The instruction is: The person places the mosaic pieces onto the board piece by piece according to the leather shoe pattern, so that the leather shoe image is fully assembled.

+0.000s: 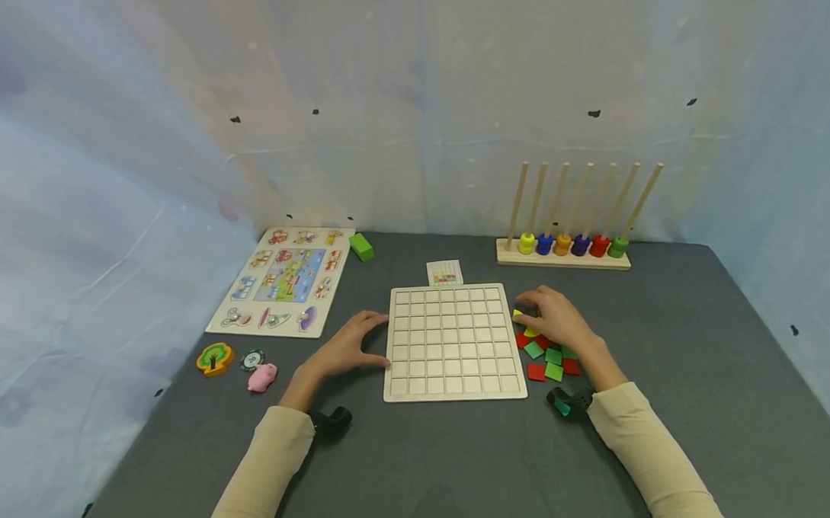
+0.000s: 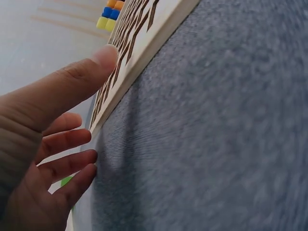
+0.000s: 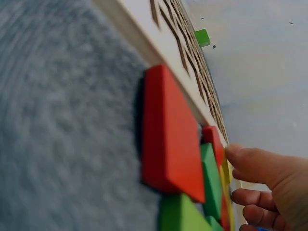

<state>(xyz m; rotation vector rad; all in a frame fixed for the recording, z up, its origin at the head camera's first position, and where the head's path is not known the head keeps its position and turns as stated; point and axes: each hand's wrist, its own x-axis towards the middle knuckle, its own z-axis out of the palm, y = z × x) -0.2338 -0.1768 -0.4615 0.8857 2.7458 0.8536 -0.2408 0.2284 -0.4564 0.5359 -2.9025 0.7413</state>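
Note:
A square wooden grid board (image 1: 456, 400) lies flat on the dark tabletop, its cells bare. My left hand (image 1: 349, 345) is at the board's left edge, thumb and fingers spread apart; in the left wrist view the thumb (image 2: 82, 72) reaches the rim. On the other side my right hand (image 1: 557, 319) hovers over a pile of square tiles, fingers bent loosely. Its thumb (image 3: 250, 161) is beside a yellow tile (image 3: 226, 168); whether they touch I cannot tell. Red tiles (image 1: 536, 372) and green tiles (image 1: 554, 371) lie beside the board's right edge.
Behind the board lies a small pattern card (image 1: 445, 272). A peg stand (image 1: 562, 260) with coloured beads stands at the back right. A picture puzzle board (image 1: 327, 289), a green block (image 1: 362, 247), a tree piece (image 1: 215, 359), a round chip (image 1: 251, 360) and a pink pig (image 1: 262, 378) lie left.

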